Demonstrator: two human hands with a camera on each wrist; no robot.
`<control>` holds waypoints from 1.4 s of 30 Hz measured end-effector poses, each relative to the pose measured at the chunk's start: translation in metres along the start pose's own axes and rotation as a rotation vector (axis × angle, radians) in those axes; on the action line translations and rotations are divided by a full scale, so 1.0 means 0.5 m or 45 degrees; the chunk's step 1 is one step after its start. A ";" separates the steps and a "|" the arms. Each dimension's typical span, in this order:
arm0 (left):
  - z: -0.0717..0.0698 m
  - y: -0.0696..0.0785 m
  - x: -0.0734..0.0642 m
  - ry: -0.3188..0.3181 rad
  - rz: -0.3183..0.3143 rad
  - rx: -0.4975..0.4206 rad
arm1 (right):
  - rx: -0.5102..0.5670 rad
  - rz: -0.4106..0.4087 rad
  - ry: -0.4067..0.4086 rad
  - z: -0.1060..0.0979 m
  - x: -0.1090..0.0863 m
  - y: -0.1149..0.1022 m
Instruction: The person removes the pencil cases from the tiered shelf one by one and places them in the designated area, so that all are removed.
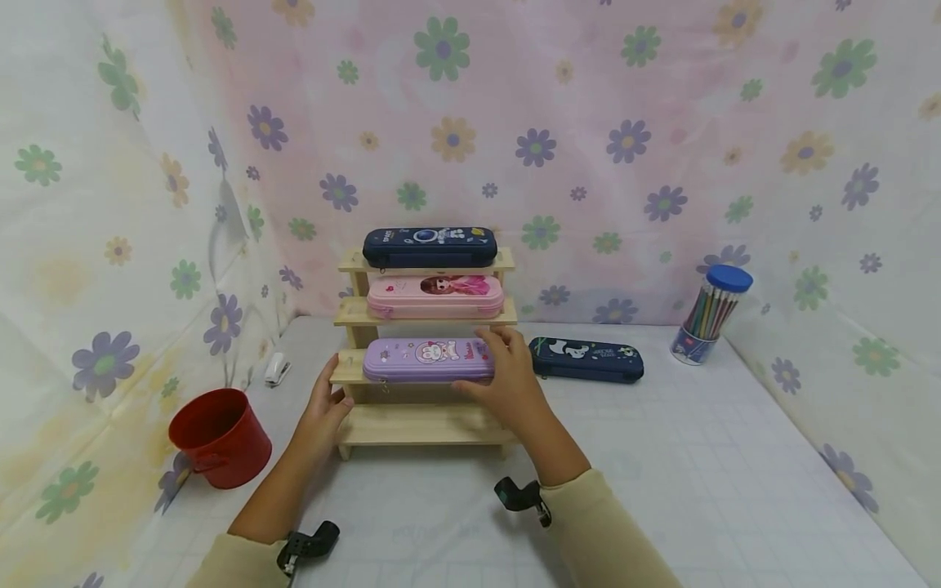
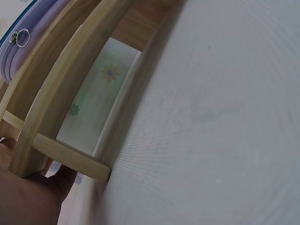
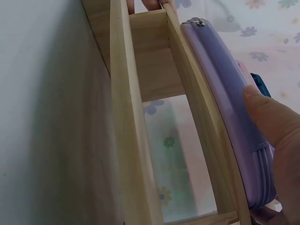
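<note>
A lilac pencil case (image 1: 400, 361) with a cartoon on its lid lies on the third tier down of a stepped wooden rack (image 1: 419, 425). My right hand (image 1: 515, 384) grips its right end, thumb on the front face in the right wrist view. At the rack's left side my left hand (image 1: 323, 412) holds the end of that same tier; its fingertips are partly hidden behind the wood. Above, a pink pencil case (image 1: 397, 298) occupies the second tier and a navy astronaut pencil case (image 1: 397, 247) the top one. The lowest tier is bare.
Right of the rack, a navy panda pencil case (image 1: 588, 359) lies on the white-covered table. Further right stands a tub of pencils (image 1: 702, 318) with a blue lid. A red bucket (image 1: 228, 449) and a small white stapler-like object (image 1: 277, 369) are at the left.
</note>
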State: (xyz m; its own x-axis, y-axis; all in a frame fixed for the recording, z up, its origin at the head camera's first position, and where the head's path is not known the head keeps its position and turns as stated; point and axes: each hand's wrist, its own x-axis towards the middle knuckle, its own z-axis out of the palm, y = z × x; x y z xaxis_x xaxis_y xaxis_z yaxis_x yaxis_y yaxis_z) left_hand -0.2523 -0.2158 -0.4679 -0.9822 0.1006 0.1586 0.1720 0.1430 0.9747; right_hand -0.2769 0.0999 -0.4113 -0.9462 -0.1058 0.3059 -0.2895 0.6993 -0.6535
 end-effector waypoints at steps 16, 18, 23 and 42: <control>-0.003 0.000 0.003 -0.015 -0.006 -0.014 | -0.113 -0.033 -0.044 0.006 -0.006 0.007; -0.004 0.001 0.002 -0.018 -0.004 -0.012 | -0.116 -0.034 -0.040 0.006 -0.005 0.007; -0.004 0.002 0.000 -0.020 0.010 -0.017 | -0.119 -0.041 -0.030 0.005 -0.004 0.008; 0.001 0.004 -0.003 -0.023 -0.010 -0.028 | -0.021 0.038 -0.020 -0.021 -0.024 0.016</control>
State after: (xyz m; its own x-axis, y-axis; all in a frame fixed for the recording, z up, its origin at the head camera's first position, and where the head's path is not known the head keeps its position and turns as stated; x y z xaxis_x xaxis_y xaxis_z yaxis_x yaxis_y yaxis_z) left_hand -0.2502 -0.2151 -0.4661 -0.9820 0.1173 0.1483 0.1625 0.1218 0.9792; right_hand -0.2666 0.1143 -0.4129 -0.9565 -0.0955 0.2756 -0.2587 0.7142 -0.6504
